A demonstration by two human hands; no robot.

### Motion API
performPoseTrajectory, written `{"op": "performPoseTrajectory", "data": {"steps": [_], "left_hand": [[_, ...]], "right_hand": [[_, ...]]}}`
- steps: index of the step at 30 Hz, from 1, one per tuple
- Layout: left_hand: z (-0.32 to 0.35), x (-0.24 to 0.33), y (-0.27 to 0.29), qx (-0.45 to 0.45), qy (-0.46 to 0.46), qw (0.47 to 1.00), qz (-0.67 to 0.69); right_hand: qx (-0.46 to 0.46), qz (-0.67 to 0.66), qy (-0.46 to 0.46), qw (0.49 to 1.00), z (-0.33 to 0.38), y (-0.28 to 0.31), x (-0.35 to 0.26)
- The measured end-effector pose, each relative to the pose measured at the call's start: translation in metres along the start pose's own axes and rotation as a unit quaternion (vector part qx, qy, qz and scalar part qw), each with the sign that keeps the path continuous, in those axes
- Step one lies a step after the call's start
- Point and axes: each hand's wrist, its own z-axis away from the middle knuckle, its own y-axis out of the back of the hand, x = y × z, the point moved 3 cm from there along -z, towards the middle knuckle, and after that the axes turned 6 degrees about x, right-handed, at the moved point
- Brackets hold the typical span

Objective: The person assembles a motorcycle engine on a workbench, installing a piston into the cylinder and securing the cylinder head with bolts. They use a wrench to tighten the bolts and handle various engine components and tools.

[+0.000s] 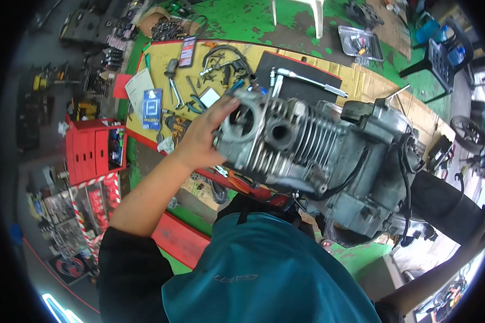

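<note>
A grey motorcycle engine with a finned cylinder lies across the middle, its round-holed cylinder head end pointing left. My left hand grips that end, its fingers over the rim beside the round opening. At the far right edge, my right hand is dark and distorted by the lens. It is beside the outer end of a black flat sheet; its fingers do not show clearly, and I cannot tell whether it holds the sheet. Black cables hang over the engine's right part.
Behind the engine, a cardboard-covered bench carries a ratchet wrench, pliers, a phone and a blue packet. A red tool cabinet is at left. A metal tray and dark chair stand beyond.
</note>
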Motion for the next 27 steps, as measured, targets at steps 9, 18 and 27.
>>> {"op": "performPoseTrajectory", "data": {"steps": [9, 18, 27], "left_hand": [[-0.008, 0.004, 0.0, 0.029, -0.002, 0.997, 0.069], [-0.011, 0.003, -0.005, 0.018, -0.04, 0.994, 0.104], [-0.004, -0.01, -0.001, 0.023, -0.062, 0.99, 0.122]], "right_hand": [[0.045, -0.034, 0.107, 0.993, -0.043, -0.028, 0.051], [0.13, 0.064, 0.253, 0.956, -0.008, 0.016, 0.022], [-0.258, -0.168, 0.17, 0.936, 0.424, -0.149, -0.303]]}}
